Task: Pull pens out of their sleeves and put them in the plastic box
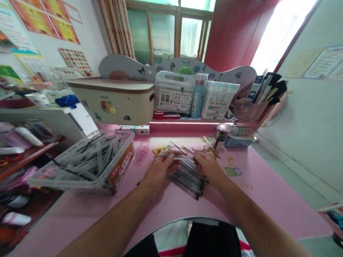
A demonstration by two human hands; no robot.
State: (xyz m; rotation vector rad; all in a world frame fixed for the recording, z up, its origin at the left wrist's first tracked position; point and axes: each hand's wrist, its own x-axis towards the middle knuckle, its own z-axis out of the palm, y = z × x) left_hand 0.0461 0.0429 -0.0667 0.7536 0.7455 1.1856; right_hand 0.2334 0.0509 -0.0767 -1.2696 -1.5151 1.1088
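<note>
A slim, clear-barrelled pen lies crosswise between my two hands above the desk. My left hand is closed on its left end, with thumb and fingers pinching it. My right hand is closed at the other end; its fingertips are partly hidden. Just below them, a bundle of similar pens with dark tips lies side by side on the pink desk. Beyond my hands are a few loose thin pieces, too blurred to name.
On the left stands a clear plastic box full of translucent tubes and black pieces. A jar of pens and a small blue box are at right. Behind, a shelf bears a cream storage bin, a marker case and a pink holder.
</note>
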